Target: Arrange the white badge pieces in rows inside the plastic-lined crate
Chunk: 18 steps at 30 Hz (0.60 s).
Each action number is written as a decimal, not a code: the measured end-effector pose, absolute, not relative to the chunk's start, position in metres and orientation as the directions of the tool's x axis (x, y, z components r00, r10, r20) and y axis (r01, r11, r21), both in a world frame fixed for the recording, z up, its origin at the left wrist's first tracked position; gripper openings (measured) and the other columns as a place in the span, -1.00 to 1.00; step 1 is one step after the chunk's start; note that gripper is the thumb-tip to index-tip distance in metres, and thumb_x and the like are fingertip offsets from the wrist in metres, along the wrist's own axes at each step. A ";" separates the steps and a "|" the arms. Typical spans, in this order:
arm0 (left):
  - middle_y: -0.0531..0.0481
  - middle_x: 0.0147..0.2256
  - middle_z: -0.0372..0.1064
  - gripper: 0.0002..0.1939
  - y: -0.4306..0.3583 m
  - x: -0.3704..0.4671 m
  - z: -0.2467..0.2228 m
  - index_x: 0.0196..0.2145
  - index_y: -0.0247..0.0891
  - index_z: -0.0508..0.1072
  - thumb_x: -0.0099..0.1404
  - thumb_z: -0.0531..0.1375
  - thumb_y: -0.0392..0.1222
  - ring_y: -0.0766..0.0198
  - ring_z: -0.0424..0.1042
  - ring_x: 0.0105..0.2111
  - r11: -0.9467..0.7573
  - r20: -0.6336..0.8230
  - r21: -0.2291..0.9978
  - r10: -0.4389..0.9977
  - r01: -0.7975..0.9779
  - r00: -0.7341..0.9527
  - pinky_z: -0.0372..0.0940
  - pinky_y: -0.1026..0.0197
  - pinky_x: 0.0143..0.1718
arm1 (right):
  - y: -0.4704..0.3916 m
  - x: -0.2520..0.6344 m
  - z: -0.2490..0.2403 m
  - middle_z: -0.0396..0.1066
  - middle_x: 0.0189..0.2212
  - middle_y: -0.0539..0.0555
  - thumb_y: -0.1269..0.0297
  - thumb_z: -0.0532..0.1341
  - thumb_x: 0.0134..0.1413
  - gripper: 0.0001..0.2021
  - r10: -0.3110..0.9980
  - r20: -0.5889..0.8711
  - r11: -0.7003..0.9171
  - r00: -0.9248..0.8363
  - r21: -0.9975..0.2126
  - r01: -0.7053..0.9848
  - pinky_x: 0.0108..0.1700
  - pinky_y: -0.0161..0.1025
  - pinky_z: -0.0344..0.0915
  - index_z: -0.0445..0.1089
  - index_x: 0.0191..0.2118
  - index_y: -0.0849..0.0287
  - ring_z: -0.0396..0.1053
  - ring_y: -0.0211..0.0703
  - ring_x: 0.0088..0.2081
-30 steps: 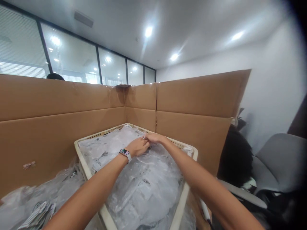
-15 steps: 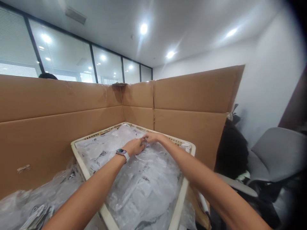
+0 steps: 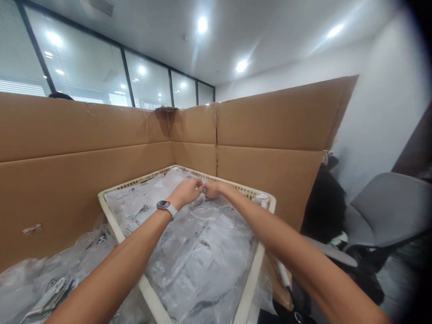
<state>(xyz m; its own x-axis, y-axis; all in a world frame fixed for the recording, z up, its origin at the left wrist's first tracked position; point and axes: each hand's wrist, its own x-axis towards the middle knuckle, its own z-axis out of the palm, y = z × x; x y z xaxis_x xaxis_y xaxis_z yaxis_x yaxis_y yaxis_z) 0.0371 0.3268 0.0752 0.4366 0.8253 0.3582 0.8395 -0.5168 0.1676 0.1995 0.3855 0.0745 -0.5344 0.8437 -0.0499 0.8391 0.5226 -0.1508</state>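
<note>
A cream plastic basket (image 3: 254,274) is filled with clear, crinkled plastic bags (image 3: 205,252) that carry dark print. Over the far half of the bags, my left hand (image 3: 188,191), with a watch (image 3: 164,204) on its wrist, has its fingers pinched together. My right hand (image 3: 212,190) is right beside it, fingers curled down at the plastic. The fingertips of both hands nearly meet. What lies between the fingers is too small to make out.
Tall cardboard panels (image 3: 270,121) stand behind and left of the basket. More plastic bags (image 3: 77,256) lie at the lower left, with flat printed pieces (image 3: 50,299). A grey chair (image 3: 391,211) and a black item (image 3: 326,207) are at the right.
My left hand has moved up and slightly left, its fingers now lifted against my right fingertips. My right hand has stayed nearly in place. The view has tilted down slightly.
</note>
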 end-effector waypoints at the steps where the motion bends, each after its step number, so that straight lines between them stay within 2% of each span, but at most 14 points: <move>1: -0.11 -0.05 0.56 -0.72 0.325 0.037 0.079 -0.01 -0.28 0.56 0.53 0.26 -0.01 0.10 0.58 -0.07 -0.521 0.358 0.170 0.824 0.837 0.440 0.50 -0.09 0.03 | 0.383 0.200 0.079 0.58 -0.15 0.12 0.31 0.36 0.32 -0.86 0.845 -0.043 0.523 -0.534 -0.151 0.839 -0.01 -0.15 0.49 0.55 -0.10 0.29 0.54 -0.13 -0.14; 2: -0.10 -0.09 0.57 -0.72 0.324 0.037 0.081 -0.02 -0.28 0.56 0.53 0.26 0.00 0.12 0.58 -0.11 -0.527 0.352 0.172 0.822 0.833 0.447 0.51 -0.07 -0.01 | 0.379 0.201 0.085 0.60 -0.15 0.13 0.39 0.36 0.27 -0.87 0.843 -0.034 0.526 -0.536 -0.156 0.836 -0.02 -0.20 0.47 0.57 -0.10 0.29 0.54 -0.12 -0.13; 4: -0.07 -0.13 0.57 -0.72 0.322 0.037 0.082 -0.04 -0.29 0.56 0.53 0.26 0.00 0.15 0.58 -0.17 -0.540 0.334 0.171 0.819 0.824 0.467 0.52 -0.03 -0.07 | 0.370 0.203 0.101 0.62 -0.07 0.14 0.49 0.35 0.18 -0.76 0.833 0.010 0.546 -0.553 -0.173 0.820 0.00 -0.30 0.41 0.59 -0.03 0.25 0.54 -0.10 -0.05; 7: -0.07 -0.13 0.56 -0.72 0.323 0.034 0.079 -0.03 -0.28 0.55 0.52 0.27 0.00 0.16 0.57 -0.18 -0.549 0.335 0.150 0.811 0.822 0.481 0.52 -0.02 -0.08 | 0.350 0.210 0.127 0.57 0.13 0.13 0.48 0.25 0.24 -0.62 0.810 0.135 0.586 -0.570 -0.194 0.787 0.07 -0.37 0.34 0.56 0.14 0.19 0.50 -0.09 0.12; 9: -0.12 -0.03 0.54 -0.71 0.323 0.032 0.075 0.02 -0.27 0.54 0.49 0.30 -0.01 0.10 0.56 -0.09 -0.561 0.364 0.118 0.792 0.820 0.489 0.50 -0.07 -0.01 | 0.331 0.215 0.138 0.58 0.11 0.12 0.41 0.19 0.30 -0.64 0.804 0.209 0.592 -0.556 -0.199 0.781 0.06 -0.35 0.33 0.58 0.13 0.16 0.52 -0.09 0.10; 11: -0.17 0.10 0.48 -0.64 0.325 0.033 0.071 0.11 -0.25 0.51 0.47 0.32 -0.03 0.01 0.51 0.06 -0.591 0.393 0.078 0.758 0.803 0.520 0.46 -0.16 0.10 | 0.309 0.223 0.140 0.61 0.06 0.10 0.33 0.23 0.25 -0.66 0.818 0.235 0.568 -0.526 -0.179 0.803 0.01 -0.29 0.35 0.60 0.09 0.11 0.55 -0.05 0.03; 15: -0.20 0.19 0.44 -0.56 0.330 0.036 0.061 0.21 -0.22 0.47 0.46 0.33 -0.06 -0.07 0.45 0.18 -0.672 0.364 0.025 0.695 0.740 0.620 0.38 -0.26 0.22 | 0.271 0.239 0.127 0.54 0.17 0.23 0.20 0.34 0.07 -0.40 0.869 0.127 0.486 -0.479 -0.034 0.873 0.04 -0.12 0.40 0.50 0.27 0.14 0.51 0.19 0.13; 18: -0.20 0.19 0.46 -0.60 0.337 0.038 0.052 0.20 -0.21 0.49 0.48 0.31 -0.06 -0.05 0.47 0.17 -0.691 0.320 0.031 0.692 0.723 0.647 0.39 -0.25 0.22 | 0.253 0.248 0.116 0.54 0.12 0.36 0.17 0.31 0.08 -0.41 0.866 0.032 0.491 -0.499 0.135 0.860 0.05 -0.03 0.41 0.53 0.24 0.26 0.50 0.31 0.14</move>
